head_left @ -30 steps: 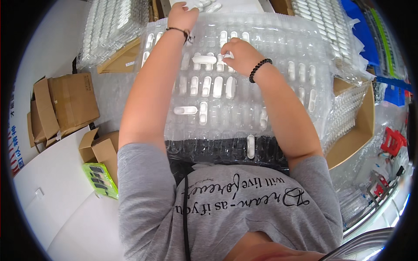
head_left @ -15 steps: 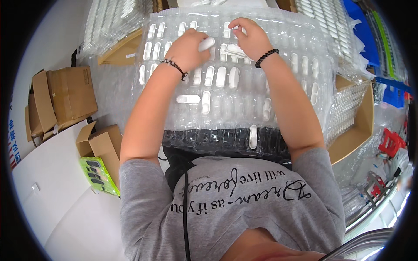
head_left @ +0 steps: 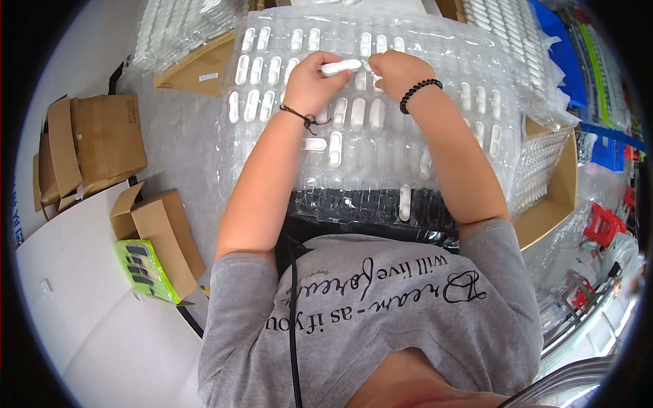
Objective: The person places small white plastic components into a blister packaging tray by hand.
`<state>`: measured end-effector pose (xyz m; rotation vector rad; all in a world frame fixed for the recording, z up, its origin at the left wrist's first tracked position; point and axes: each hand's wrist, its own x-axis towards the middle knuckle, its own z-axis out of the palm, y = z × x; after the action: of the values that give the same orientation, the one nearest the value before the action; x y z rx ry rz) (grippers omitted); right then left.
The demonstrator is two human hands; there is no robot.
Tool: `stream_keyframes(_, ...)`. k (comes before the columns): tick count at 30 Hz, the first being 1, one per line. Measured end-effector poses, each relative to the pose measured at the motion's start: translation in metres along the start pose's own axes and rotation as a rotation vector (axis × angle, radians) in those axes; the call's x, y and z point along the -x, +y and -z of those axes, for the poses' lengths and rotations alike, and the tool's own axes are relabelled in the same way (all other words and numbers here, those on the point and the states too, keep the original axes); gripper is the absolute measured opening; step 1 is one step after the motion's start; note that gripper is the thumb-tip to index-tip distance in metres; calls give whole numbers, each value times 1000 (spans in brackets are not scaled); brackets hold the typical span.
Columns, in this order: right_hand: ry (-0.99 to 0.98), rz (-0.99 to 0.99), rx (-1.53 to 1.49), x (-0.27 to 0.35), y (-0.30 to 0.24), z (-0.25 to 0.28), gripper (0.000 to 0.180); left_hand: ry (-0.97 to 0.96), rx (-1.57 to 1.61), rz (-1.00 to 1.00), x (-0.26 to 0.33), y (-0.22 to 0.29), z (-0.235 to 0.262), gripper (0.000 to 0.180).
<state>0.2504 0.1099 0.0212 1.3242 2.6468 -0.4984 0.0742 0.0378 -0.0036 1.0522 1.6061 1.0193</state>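
Over the far part of the clear tray [head_left: 476,75], the left hand [head_left: 307,85] pinches a white capsule [head_left: 340,66] lying crosswise, its right end touching the right hand [head_left: 398,71], whose closed grip meets it there.

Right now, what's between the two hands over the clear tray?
In the head view, a small white oblong piece spans the gap: the left hand pinches one end and the right hand meets the other, above the clear blister tray.
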Motion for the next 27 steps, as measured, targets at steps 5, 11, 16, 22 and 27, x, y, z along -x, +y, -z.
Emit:
stream_keyframes(5, 93, -58, 33, 1, -4, -10, 17, -33, -160, 39, -4, 1, 3, 37)
stream_keyframes(11, -11, -5, -325, -11, 13, -11, 23, 90, 92, -82, -11, -23, 1, 33)
stream_keyframes(16, 104, -14, -800, -16, 15, -12, 29, 252, -105, -91, -14, -24, 8, 34)
stream_keyframes(22, 560, 249, -624, -18, 9, -16, 22, 107, -39, -213, -9, -19, 0, 38)
stream_keyframes(27, 547, 340, -259, -9, -1, -17, 16, -55, 434, -55, -5, -4, 3, 37)
